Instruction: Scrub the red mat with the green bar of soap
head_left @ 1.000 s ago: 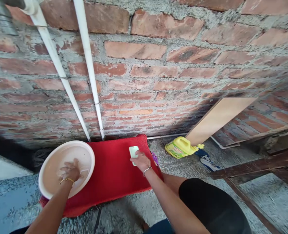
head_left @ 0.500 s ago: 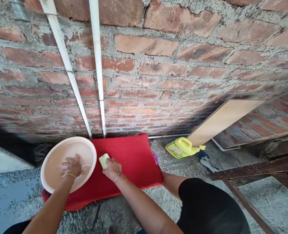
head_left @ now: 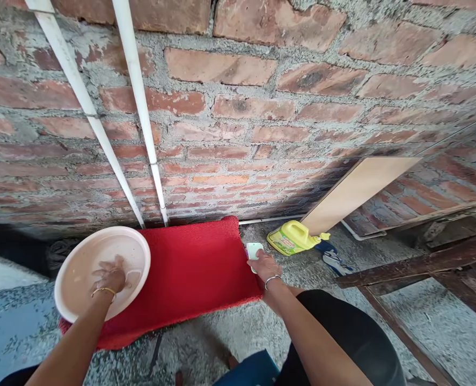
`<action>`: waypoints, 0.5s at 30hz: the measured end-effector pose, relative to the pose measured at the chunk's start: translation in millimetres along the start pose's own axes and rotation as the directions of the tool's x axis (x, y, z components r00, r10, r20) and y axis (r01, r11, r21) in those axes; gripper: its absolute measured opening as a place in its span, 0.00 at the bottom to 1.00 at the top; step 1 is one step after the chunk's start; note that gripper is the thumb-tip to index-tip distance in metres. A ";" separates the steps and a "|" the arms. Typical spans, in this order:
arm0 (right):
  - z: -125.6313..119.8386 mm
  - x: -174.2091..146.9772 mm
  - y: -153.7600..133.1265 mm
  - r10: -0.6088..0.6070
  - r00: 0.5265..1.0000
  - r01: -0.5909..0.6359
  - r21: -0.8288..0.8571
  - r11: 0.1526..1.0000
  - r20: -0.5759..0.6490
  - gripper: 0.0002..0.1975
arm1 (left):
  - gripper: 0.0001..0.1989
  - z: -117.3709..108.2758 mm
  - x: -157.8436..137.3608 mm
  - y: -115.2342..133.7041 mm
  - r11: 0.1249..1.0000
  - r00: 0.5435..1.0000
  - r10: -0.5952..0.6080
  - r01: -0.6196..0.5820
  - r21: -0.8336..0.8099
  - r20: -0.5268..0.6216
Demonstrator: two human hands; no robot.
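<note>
A round pale pink basin (head_left: 63,292) holding water stands at the left end of a thick red mat (head_left: 193,262). My left hand (head_left: 111,274), with a gold-coloured bracelet at the wrist, rests in the basin with its fingers spread, holding nothing. In my right hand (head_left: 266,265), past the mat's right edge, is a pale green flat block (head_left: 255,250) with rounded corners, gripped between thumb and fingers. Its underside is hidden, so its exact kind is unclear.
A yellow detergent jug (head_left: 292,238) lies on the concrete floor, with blue and white slippers (head_left: 334,258) beyond it. A board (head_left: 358,187) leans by the brick wall (head_left: 221,128). White pipes (head_left: 141,107) run down the wall. A dark wooden frame (head_left: 415,260) stands at right.
My right hand has carried the pale green block rightward, from beside the basin to the mat's right edge. My left hand stays in the basin. The view has shifted slightly right.
</note>
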State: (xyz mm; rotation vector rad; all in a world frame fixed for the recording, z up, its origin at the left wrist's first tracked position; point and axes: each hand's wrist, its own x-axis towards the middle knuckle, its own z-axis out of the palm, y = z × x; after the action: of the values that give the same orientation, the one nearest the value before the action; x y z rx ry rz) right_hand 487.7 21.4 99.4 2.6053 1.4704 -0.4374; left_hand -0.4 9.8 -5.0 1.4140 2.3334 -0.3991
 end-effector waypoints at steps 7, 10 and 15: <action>18.1 -67.5 -85.7 -0.243 0.952 0.248 -0.003 0.969 0.184 0.21 | 0.52 -16.4 -14.4 8.6 0.998 1.000 -0.023 0.022 0.063 0.011; 44.3 -120.0 -140.7 -0.423 0.866 0.428 0.043 0.903 0.267 0.22 | 0.52 -19.8 -17.3 7.1 0.998 1.000 0.011 -0.012 0.066 0.013; 83.9 -177.0 -195.7 -0.590 0.741 0.590 0.109 0.800 0.320 0.26 | 0.54 -16.4 -13.0 2.9 1.000 1.000 0.006 -0.006 0.019 0.021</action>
State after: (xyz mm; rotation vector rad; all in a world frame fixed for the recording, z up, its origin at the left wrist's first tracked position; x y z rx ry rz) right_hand 218.7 -41.6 81.3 1.8539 2.1221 -0.8945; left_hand 4.8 7.9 15.4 1.4185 2.3143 -0.4331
